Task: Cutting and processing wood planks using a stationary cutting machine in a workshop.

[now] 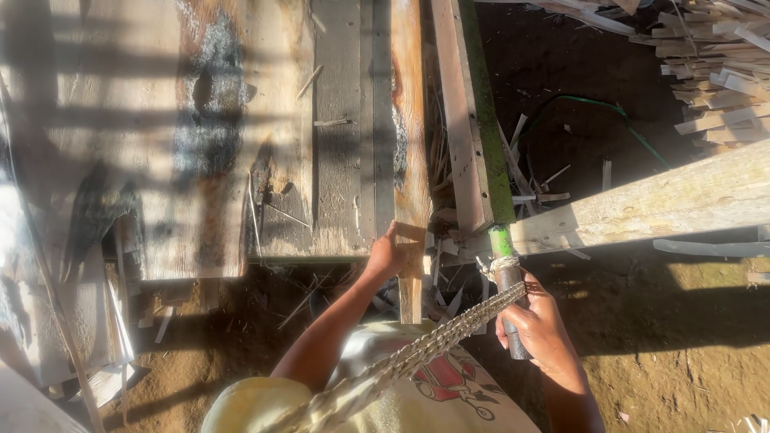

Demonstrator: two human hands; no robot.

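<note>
My left hand [385, 252] grips the near end of a narrow wooden board [410, 144] that lies lengthwise on a worn wooden bench top [241, 104]. My right hand [539, 325] is closed around a grey metal pipe handle [507, 273] with a green section above it. A braided rope [449, 333] is tied around that handle and runs down toward my body. A second long plank [459, 112] lies beside the board.
A thick pale beam [666, 200] crosses at the right. Wood offcuts [714, 72] pile at the top right. A green hose [593, 104] lies on the dirt floor [682, 345]. Thin splinters [529, 176] litter the ground near the bench.
</note>
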